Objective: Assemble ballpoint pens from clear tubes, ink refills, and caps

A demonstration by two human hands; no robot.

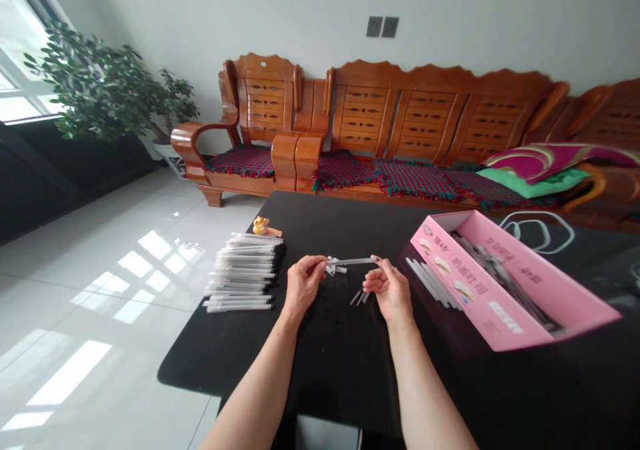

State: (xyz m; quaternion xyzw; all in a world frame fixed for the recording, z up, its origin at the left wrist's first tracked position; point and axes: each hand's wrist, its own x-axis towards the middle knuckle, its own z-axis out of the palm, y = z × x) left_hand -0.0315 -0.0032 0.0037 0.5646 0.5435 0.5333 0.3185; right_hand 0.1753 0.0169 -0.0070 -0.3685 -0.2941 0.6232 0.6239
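- My left hand (303,283) is curled, thumb and fingertips pinching one end of a slim translucent plastic pen barrel (353,261), where a small white plastic piece (334,265) sits.
- My right hand (390,293) is half open, its thumb and fingertips pinching the barrel's other end.
- The barrel hangs level in the air above a black counter (340,370).
- A few short grey plastic sticks (359,297) lie on the counter just below my hands.
- A tidy stack of white pens with black tips (243,273) lies left of my left hand.
- An open pink cardboard box (480,290) holding grey pens sits to my right, with loose grey plastic tubes (430,283) beside it.
- Beyond the counter stand a carved orange-brown wooden sofa (400,117) and a leafy green potted plant (110,90), above a glossy white tile floor (100,270).
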